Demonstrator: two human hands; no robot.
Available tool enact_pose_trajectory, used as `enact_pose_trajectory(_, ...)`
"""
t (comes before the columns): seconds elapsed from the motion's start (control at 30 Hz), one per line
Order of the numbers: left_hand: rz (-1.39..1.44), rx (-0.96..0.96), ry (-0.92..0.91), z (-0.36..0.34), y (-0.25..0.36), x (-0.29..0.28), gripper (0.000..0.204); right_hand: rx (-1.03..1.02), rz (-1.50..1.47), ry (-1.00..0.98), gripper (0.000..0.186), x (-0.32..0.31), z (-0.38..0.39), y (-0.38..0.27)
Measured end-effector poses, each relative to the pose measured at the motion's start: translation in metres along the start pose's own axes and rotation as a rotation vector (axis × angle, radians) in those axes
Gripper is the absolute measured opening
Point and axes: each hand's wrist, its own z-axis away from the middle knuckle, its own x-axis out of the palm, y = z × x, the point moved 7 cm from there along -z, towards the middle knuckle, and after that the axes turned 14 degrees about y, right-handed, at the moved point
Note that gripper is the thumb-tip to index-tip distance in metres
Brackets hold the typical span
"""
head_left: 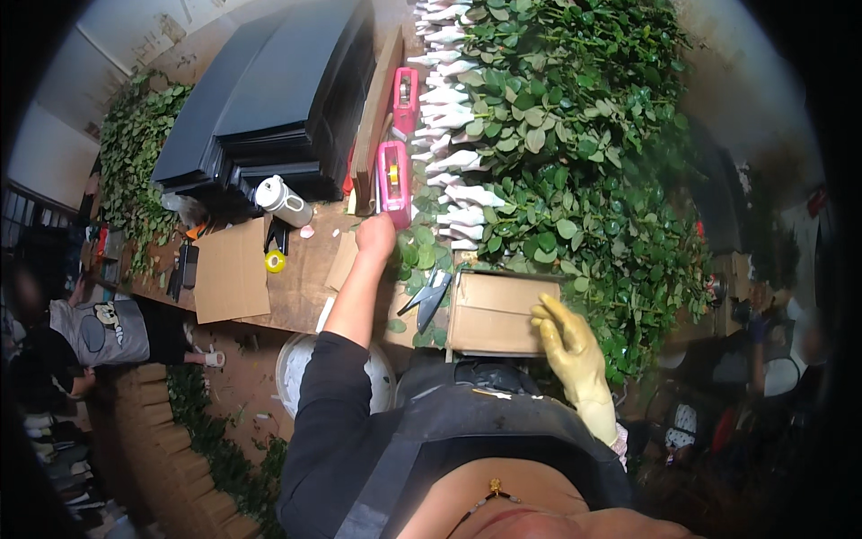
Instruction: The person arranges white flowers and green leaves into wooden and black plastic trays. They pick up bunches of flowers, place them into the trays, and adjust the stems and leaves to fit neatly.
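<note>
- Head view, hands: left hand, bare, is stretched out toward twelve o'clock and curled closed against the lower end of a pink tape dispenser; whether it truly grips it I cannot tell.
- Right hand, in a yellow rubber glove, lies open with fingers spread on the right edge of a brown cardboard box, which sits at the near table edge.
- Packages: a flat cardboard sheet lies at nine o'clock of the left hand; black flat stacks fill the eleven o'clock corner.
- A second pink dispenser lies beyond the first; scissors rest just left of the box.
- Edges and room: leafy cuttings with white-wrapped stems crowd the one o'clock side; bare wooden tabletop shows between sheet and arm.
</note>
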Motion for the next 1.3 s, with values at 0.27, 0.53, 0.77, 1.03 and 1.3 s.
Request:
enact_pose_trajectory(0.27, 0.696, 0.053, -0.292, 0.121, 0.147, -0.105, 0.038, 0.078, 0.007, -0.017, 0.041, -0.005, 0.001, 0.004)
enact_pose_trajectory(0.53, 0.131, 0.280, -0.341, 0.169, 0.153, -0.068, 0.055, -0.075, 0.103, -0.065, 0.039, -0.002, -0.012, -0.007)
enact_pose_trajectory(0.77, 0.739, -0.011, -0.175, 0.085, 0.042, -0.052, 0.052, 0.029, -0.030, -0.050, 0.040, 0.005, -0.016, 0.014)
enact_pose_trajectory(1.03, 0.886, -0.519, 0.086, -0.041, -0.040, 0.053, 0.037, -0.096, -0.050, -0.340, 0.033, 0.069, -0.025, -0.046)
enact_pose_trajectory(1.3, 0.718, -0.348, 0.271, 0.113, 0.007, -0.070, 0.030, 0.742, -0.876, -0.660, 0.052, 0.254, -0.056, -0.001)
